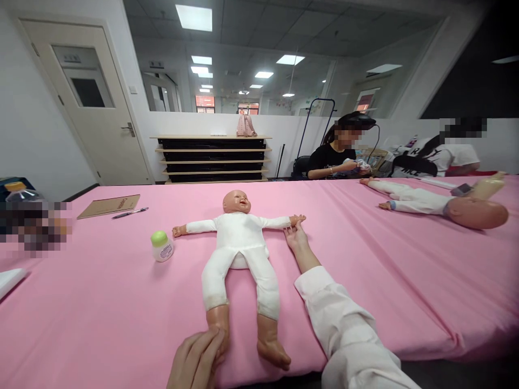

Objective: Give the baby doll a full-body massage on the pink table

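Note:
A baby doll (239, 232) in a white cloth suit lies on its back on the pink-covered table, arms spread and feet toward me. My left hand (198, 359) is closed around the doll's foot at the left, its thumb side and the foot's tip partly hidden. Over at the doll's outstretched hand on the right, my right hand (299, 237) holds that small hand from below, palm turned up. A small white jar with a green lid (162, 247) stands left of the doll, apart from both hands.
A brown notebook (109, 206) and a pen (130, 213) lie at the back left. Another doll (430, 201) lies at the right, beside a pale bottle (488, 186). Two people sit beyond the table, one (338, 151) holding cloth. A white object (11, 281) sits at the left edge.

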Demonstrator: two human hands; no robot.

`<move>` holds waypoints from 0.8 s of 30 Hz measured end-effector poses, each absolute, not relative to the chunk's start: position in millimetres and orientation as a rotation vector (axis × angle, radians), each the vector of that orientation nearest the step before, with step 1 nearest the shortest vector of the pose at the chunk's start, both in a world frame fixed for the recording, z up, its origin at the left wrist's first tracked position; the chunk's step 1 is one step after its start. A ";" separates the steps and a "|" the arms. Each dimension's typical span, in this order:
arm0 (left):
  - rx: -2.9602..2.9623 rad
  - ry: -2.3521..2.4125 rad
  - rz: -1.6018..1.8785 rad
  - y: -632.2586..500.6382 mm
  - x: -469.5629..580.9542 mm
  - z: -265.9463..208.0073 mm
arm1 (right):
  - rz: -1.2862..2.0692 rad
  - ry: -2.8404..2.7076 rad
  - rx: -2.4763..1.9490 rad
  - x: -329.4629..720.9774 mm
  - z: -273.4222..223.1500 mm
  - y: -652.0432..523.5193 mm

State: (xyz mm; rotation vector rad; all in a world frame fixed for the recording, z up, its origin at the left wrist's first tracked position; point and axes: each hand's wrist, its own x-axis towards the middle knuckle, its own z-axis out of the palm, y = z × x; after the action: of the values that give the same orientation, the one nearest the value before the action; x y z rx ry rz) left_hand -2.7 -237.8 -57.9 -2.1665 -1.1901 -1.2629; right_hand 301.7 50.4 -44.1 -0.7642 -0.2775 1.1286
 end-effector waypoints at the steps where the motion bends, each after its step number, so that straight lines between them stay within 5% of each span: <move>1: -2.251 -1.080 -1.206 -235.2 -7.1 -46.6 | 1.102 -0.321 -0.756 301.1 -39.3 50.3; 12: -2.535 -0.651 -1.154 -175.9 30.1 68.3 | 0.787 -1.510 -0.912 216.9 54.3 55.2; 19: -2.703 -0.419 -0.724 -123.6 71.5 47.9 | 0.700 -2.269 -0.894 175.7 43.6 65.9; 24: -2.626 -0.380 -0.734 -94.8 83.9 14.2 | 0.700 -2.273 -0.955 174.4 26.5 68.1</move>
State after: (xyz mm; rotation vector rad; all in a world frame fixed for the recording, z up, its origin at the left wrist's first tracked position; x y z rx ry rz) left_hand 83.9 -94.8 14.2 -2.6259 -0.3802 -0.7341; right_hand 174.4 68.1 26.5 -0.9547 -2.2733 0.7000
